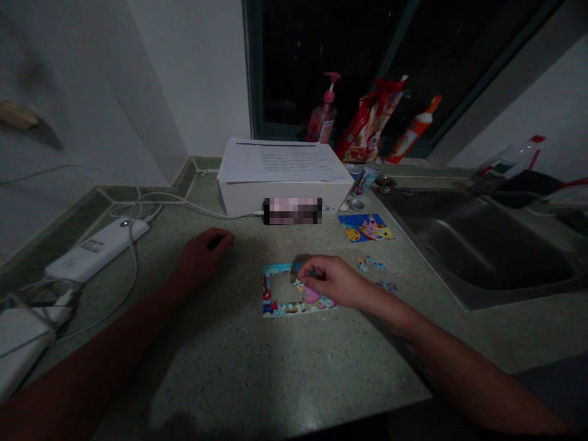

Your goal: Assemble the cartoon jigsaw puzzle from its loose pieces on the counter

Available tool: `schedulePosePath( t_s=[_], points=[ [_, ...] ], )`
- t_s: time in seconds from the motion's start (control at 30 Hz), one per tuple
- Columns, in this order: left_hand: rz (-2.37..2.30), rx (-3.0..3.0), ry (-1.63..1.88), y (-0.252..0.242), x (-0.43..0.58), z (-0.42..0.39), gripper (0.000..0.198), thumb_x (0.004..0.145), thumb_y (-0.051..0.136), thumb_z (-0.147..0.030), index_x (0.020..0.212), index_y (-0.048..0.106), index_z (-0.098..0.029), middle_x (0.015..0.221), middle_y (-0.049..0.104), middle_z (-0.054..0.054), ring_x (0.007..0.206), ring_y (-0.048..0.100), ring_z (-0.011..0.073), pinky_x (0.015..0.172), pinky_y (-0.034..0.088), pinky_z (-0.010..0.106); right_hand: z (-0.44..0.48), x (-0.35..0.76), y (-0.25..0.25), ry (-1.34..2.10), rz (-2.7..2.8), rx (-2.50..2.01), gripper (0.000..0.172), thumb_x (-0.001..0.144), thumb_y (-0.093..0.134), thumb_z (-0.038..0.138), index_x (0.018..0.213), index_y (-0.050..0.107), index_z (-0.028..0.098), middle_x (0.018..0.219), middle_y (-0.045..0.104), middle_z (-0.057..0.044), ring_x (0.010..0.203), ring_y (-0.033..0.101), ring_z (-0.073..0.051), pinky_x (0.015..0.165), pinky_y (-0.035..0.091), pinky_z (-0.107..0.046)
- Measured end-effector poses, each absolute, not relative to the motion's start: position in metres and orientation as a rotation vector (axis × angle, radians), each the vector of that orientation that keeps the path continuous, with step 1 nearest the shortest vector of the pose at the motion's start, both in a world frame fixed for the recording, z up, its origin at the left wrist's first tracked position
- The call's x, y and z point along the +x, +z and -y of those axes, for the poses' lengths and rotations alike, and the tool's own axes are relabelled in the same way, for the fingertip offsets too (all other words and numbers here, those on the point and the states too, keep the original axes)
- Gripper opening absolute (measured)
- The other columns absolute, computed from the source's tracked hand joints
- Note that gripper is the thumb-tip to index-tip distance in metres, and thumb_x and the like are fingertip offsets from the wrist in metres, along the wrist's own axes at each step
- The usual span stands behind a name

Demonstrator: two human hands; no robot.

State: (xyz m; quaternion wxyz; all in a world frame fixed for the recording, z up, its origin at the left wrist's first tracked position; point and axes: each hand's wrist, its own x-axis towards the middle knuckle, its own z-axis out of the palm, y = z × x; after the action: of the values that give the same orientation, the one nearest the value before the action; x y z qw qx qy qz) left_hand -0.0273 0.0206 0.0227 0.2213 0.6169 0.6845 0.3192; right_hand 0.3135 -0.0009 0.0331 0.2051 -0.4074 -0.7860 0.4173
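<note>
Home kitchen counter, speckled green stone countertop (229, 361), brushed stainless-steel sink (478, 245), pink pump soap bottle (324, 116) before dark glass window (321, 49).

- We count one white cardboard box (285, 199).
- In front of the box, we count one part-built jigsaw puzzle (280, 309) and three loose puzzle sections (365, 228).
- Also in front of it are our two hands: one left hand (202, 257), one right hand (333, 282).
- Behind the box, we count one pump bottle (324, 119), one orange squeeze bottle (411, 128) and one red-and-white bag (367, 122).
- Left of the box, we count two white power units (97, 250).
- Right of the box, we count one steel sink (478, 251).
</note>
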Motion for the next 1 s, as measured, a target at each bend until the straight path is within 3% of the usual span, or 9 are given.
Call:
schedulePosePath(
  t_s=[0.33, 1.0],
  points=[
    [-1.889, 1.722, 0.878, 0.025, -0.027, -0.019, 0.038, 0.088, 0.057, -0.058, 0.096, 0.076, -0.026, 0.099, 0.084, 0.007, 0.096, 0.077, 0.0301, 0.095, 0.06, 0.043, 0.006, 0.304, 0.031, 1.015, 2.311, -1.196, 0.014, 0.096, 0.07, 0.011, 0.099, 0.08, 0.021, 0.088, 0.076, 0.0, 0.072, 0.062, -0.013, 0.069, 0.045, -0.028],
    [-1.883, 1.699, 0.892, 0.024, -0.026, -0.019, 0.038, 0.089, 0.058, -0.057, 0.097, 0.078, -0.025, 0.098, 0.084, 0.007, 0.094, 0.077, 0.0302, 0.093, 0.061, 0.044, 0.02, 0.322, 0.04, 0.683, 2.585, -1.139, 0.016, 0.103, 0.064, 0.017, 0.1, 0.079, 0.023, 0.103, 0.072, -0.004, 0.089, 0.071, -0.018, 0.078, 0.05, -0.032]
  ],
)
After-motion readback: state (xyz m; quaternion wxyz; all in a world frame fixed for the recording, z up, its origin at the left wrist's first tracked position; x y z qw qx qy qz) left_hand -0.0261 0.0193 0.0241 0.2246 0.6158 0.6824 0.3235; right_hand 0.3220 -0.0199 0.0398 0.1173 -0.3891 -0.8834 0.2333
